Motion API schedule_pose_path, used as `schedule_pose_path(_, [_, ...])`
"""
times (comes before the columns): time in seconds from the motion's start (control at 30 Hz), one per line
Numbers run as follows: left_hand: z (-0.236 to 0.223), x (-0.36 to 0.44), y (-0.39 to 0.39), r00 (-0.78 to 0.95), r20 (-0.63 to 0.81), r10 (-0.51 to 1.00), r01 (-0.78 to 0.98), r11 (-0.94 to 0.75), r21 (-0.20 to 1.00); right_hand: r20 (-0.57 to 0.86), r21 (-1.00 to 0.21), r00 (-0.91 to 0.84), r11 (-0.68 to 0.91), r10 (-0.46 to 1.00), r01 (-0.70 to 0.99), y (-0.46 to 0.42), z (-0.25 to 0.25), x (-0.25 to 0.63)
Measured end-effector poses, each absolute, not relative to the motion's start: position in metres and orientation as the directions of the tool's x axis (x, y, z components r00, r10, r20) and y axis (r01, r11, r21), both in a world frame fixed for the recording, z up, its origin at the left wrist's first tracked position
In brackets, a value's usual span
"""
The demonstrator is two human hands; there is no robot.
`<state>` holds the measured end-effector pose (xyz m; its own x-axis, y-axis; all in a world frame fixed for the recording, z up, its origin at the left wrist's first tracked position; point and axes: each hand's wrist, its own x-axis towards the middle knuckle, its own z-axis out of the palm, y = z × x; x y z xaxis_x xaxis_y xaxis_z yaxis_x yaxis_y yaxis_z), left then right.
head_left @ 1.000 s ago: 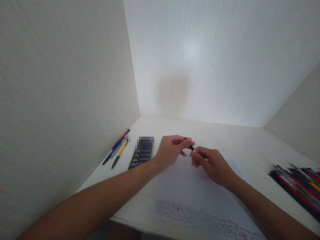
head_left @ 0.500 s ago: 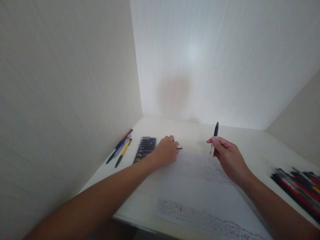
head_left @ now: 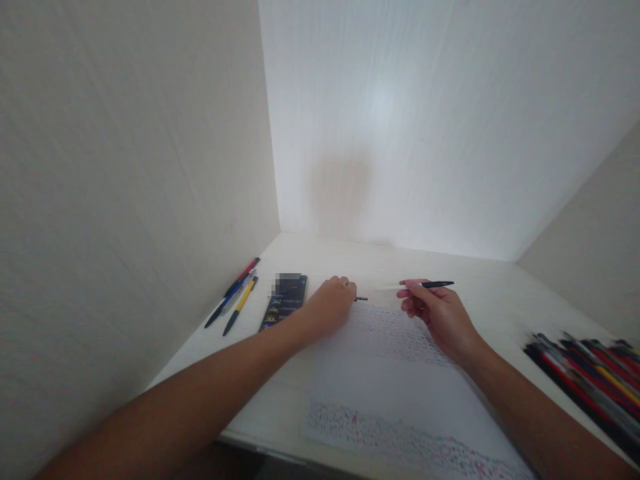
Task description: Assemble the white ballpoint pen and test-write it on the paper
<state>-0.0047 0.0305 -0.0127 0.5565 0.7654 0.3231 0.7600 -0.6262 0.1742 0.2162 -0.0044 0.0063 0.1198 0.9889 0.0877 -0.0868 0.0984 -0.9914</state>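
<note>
My right hand (head_left: 440, 313) pinches a pen (head_left: 439, 285) above the top edge of a sheet of paper (head_left: 370, 383). The pen lies nearly level, its black end pointing right and its pale barrel reaching left past the fingertips. Curled at the sheet's upper left corner, my left hand (head_left: 333, 300) is closed. A thin dark stick-like thing (head_left: 362, 299) pokes out from under its fingers; the rest of it is hidden. Small handwriting fills the top of the sheet, and a band of multicoloured marks runs along its bottom.
A phone (head_left: 287, 300) with a lit screen lies left of my left hand. Beyond it, by the left wall, are several pens, one of them a yellow pen (head_left: 241, 305). A pile of pens (head_left: 585, 377) lies at the right. Pale panels rise on three sides.
The pen in my right hand has tipped from nearly upright to nearly level, and the fingers have shifted around it. My left hand stays at the sheet's corner. The view has shifted slightly.
</note>
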Motion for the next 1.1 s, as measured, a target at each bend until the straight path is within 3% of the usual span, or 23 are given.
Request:
schedule_pose_path(0.07, [-0.010, -0.002, 0.028, 0.511, 0.352, 0.784, 0.750, -0.607, 0.263, 0.075, -0.988, 0.116, 0.090, 0.990, -0.126, -0.004, 0.007, 0.216])
schedule_pose_path(0.23, [-0.001, 0.005, 0.018, 0.352, 0.420, 0.837, 0.537, -0.548, 0.641, 0.079, -0.986, 0.112, 0.094, 0.991, -0.137, -0.003, 0.006, 0.216])
schedule_pose_path(0.63, [0.001, 0.009, 0.014, 0.354, 0.439, 0.825, 0.488, -0.564, 0.666, 0.091, -0.986, 0.052, 0.097, 0.995, -0.139, -0.004, 0.005, 0.215])
schedule_pose_path(1.1, [0.015, 0.009, 0.007, 0.357, 0.340, 0.870, 0.300, -0.452, 0.840, 0.128, -0.984, -0.074, 0.117, 0.989, -0.132, -0.006, 0.005, 0.217])
